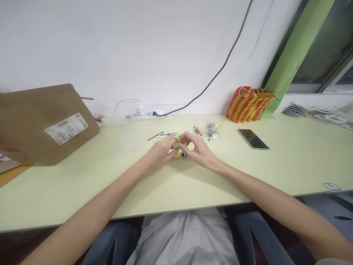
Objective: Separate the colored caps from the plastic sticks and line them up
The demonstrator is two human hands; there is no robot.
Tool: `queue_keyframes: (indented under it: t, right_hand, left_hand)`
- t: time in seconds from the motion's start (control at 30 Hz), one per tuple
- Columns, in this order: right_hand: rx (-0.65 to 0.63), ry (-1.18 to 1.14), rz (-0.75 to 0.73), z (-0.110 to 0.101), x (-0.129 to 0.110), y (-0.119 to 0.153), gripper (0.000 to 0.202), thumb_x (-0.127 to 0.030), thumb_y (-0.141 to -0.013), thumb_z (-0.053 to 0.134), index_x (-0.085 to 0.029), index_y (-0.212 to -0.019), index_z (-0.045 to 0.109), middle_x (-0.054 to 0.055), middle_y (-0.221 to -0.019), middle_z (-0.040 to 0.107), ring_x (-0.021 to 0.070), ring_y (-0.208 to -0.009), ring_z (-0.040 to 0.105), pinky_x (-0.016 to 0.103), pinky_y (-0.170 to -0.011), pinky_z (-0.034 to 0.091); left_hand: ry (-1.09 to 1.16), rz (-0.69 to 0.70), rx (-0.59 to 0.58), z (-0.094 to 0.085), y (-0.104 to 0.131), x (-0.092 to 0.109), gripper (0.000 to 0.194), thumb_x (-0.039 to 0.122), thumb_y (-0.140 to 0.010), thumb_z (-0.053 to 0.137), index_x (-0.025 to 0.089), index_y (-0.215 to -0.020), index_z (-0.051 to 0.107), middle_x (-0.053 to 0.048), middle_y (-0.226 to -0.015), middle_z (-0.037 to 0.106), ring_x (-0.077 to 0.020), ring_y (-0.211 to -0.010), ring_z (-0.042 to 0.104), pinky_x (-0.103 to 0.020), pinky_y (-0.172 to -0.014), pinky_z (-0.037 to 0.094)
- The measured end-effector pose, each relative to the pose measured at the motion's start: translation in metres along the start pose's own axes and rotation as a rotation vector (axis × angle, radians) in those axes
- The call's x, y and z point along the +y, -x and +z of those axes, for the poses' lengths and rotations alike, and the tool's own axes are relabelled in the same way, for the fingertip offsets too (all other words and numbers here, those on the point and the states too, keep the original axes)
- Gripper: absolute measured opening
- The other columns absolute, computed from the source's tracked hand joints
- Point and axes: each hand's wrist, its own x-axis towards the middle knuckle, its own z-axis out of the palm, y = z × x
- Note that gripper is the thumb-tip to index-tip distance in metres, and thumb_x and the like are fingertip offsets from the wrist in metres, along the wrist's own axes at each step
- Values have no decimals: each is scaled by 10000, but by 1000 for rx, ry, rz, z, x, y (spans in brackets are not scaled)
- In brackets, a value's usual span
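Over the middle of the pale table (182, 187), my left hand (160, 151) and my right hand (198, 149) meet at the fingertips. Both are closed around a small bright green piece (177, 139), pinched between them. Just below the fingers are a small yellow round piece (177, 155) and a black one (184, 155). Behind my left hand lie thin sticks, one black (155, 136) and one blue (168, 134). Beyond my right hand are a small red and black piece (197, 130) and a clear bag of coloured parts (212, 129).
A cardboard box (46, 125) stands at the left. A power strip (147, 116) with a black cable (217, 73) sits by the wall. To the right are a phone (253, 139), a red and yellow striped bag (249, 105) and bundled coils (325, 114).
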Motion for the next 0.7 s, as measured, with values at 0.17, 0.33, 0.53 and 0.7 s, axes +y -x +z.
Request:
queue_keyframes:
  t: [0.17,0.33,0.53,0.7]
  right_hand:
    - [-45,-161,0,-5,5,-3,123,-308,-972,552,-220,-916,486,26,-882,644,173,-824,619,304,-757,490]
    - [-163,-189,2,-13,6,-4,176,-340,-973,588,-214,-890,498,15,-873,612,165,-806,585,297,-745,465]
    - [-254,-286,-15,-23,8,-6,222,-365,-959,629,-202,-851,523,-7,-798,536,153,-742,496,291,-706,416]
    - [-265,-397,9,-23,8,-7,263,-393,-919,683,-195,-826,537,-17,-762,525,138,-687,466,276,-649,388]
  left_hand:
    - [-29,30,-34,-1,0,-2,191,368,-1030,467,192,-1014,538,-50,-948,637,-192,-816,580,-315,-750,443]
    - [-78,50,-56,-3,1,-2,282,425,-1057,405,196,-936,515,-49,-884,609,-201,-787,554,-319,-727,406]
    - [5,83,-100,-2,1,1,304,424,-1068,381,203,-888,487,-38,-848,591,-188,-753,531,-312,-703,388]
    - [24,84,-103,-2,0,5,273,413,-1058,409,204,-896,475,-24,-833,578,-168,-716,516,-294,-686,391]
